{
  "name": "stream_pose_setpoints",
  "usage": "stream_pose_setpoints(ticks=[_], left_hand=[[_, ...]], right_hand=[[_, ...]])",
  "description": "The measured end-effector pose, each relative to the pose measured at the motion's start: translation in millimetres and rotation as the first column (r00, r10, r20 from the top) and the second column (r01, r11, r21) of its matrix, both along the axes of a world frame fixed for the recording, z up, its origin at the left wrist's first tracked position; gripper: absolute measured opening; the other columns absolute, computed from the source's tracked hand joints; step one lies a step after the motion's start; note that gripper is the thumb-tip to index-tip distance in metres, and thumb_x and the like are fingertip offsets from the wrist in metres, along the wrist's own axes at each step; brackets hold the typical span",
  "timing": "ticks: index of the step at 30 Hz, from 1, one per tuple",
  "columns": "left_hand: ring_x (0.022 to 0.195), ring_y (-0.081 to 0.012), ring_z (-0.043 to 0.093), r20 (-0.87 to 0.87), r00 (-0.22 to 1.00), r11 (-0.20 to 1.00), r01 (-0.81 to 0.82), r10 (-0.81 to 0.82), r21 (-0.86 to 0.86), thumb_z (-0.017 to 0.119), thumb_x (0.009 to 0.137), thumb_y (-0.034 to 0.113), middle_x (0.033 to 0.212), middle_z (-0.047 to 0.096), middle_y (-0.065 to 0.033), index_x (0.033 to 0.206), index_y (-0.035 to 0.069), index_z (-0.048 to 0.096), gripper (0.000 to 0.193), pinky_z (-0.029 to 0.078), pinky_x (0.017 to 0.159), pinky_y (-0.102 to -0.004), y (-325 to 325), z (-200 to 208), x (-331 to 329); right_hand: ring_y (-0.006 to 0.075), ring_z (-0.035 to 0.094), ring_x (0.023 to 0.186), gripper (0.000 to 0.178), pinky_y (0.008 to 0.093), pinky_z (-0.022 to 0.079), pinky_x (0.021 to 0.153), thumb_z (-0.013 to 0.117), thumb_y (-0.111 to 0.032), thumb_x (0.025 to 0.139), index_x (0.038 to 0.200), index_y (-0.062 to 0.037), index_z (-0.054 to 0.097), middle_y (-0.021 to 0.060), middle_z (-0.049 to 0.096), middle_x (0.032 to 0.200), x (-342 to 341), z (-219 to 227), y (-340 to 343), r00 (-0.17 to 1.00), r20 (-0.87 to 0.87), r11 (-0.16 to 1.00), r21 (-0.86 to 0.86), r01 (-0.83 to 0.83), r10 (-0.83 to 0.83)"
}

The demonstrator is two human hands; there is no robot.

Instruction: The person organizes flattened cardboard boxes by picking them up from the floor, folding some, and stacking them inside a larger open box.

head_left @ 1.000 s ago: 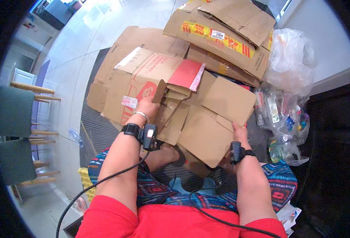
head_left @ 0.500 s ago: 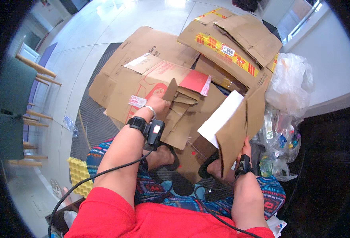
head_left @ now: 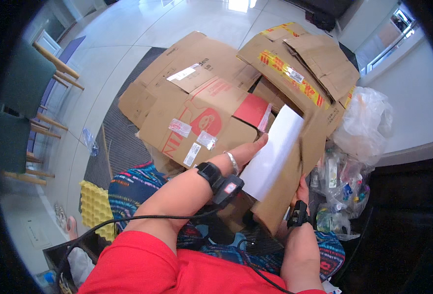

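My right hand (head_left: 301, 190) grips the lower right side of a folded brown cardboard piece (head_left: 295, 166), which stands tilted before my knees. Along its left side lies a white sheet or panel (head_left: 275, 152). My left hand (head_left: 248, 151) reaches across to that white panel's left edge. Its fingers are mostly hidden, so whether it holds anything is unclear. Just beyond the left hand rests a flattened carton with red print (head_left: 197, 120), patched with clear tape and labels. Both wrists wear black devices with cables.
Behind lie a large flattened brown box (head_left: 177, 59) and a carton with yellow-and-red tape (head_left: 295, 63). Clear plastic bags with bottles (head_left: 344, 181) stand at the right, below a white plastic bag (head_left: 366, 122). A yellow egg tray (head_left: 95, 209) and chairs (head_left: 27, 88) are at left.
My left hand has left the small cardboard flaps over the red-printed carton and moved right to the white panel. The carton's printed face now shows more. My right hand still holds the cardboard.
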State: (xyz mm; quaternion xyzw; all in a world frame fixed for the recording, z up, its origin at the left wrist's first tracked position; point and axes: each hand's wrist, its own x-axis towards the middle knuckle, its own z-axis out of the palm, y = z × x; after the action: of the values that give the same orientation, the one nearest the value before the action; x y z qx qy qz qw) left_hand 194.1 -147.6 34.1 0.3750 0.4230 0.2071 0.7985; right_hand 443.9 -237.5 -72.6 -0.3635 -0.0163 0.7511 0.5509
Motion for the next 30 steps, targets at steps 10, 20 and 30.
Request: stream_pose_setpoints(ticks=[10, 20, 30], left_hand=[[0.089, -0.0184, 0.054, -0.482, 0.870, 0.910, 0.279, -0.104, 0.306, 0.067, 0.067, 0.017, 0.100, 0.057, -0.0132, 0.109, -0.003, 0.045, 0.051, 0.043, 0.077, -0.0295, -7, 2, -1], [0.088, -0.0170, 0.054, -0.516, 0.849, 0.926, 0.278, -0.112, 0.256, 0.067, 0.067, 0.007, 0.098, 0.059, -0.0113, 0.111, -0.002, 0.047, 0.049, 0.043, 0.078, -0.0291, 3, -27, -2], [0.081, -0.0181, 0.056, -0.591, 0.805, 0.908, 0.281, -0.046, 0.312, 0.065, 0.069, 0.012, 0.090, 0.060, -0.0104, 0.103, -0.001, 0.051, 0.039, 0.044, 0.073, -0.0302, -11, -45, 6]], right_hand=[[0.0277, 0.054, 0.094, 0.045, 0.0425, 0.043, 0.081, 0.057, -0.023, 0.078, 0.115, -0.0030, 0.042, 0.0122, 0.054, 0.108, -8, 30, 4, 0.988, 0.151, 0.989, -0.137, 0.062, -0.041], [0.0247, 0.054, 0.090, 0.042, 0.0402, 0.045, 0.075, 0.060, -0.026, 0.077, 0.109, -0.0012, 0.048, 0.0109, 0.055, 0.103, -3, 7, 6, 0.926, 0.367, 0.976, -0.154, 0.153, -0.087], [0.0222, 0.054, 0.089, 0.050, 0.0313, 0.042, 0.076, 0.061, -0.035, 0.076, 0.098, 0.0081, 0.053, 0.0146, 0.058, 0.099, -13, -13, 2, 0.390, 0.912, 0.965, 0.027, 0.260, -0.131]])
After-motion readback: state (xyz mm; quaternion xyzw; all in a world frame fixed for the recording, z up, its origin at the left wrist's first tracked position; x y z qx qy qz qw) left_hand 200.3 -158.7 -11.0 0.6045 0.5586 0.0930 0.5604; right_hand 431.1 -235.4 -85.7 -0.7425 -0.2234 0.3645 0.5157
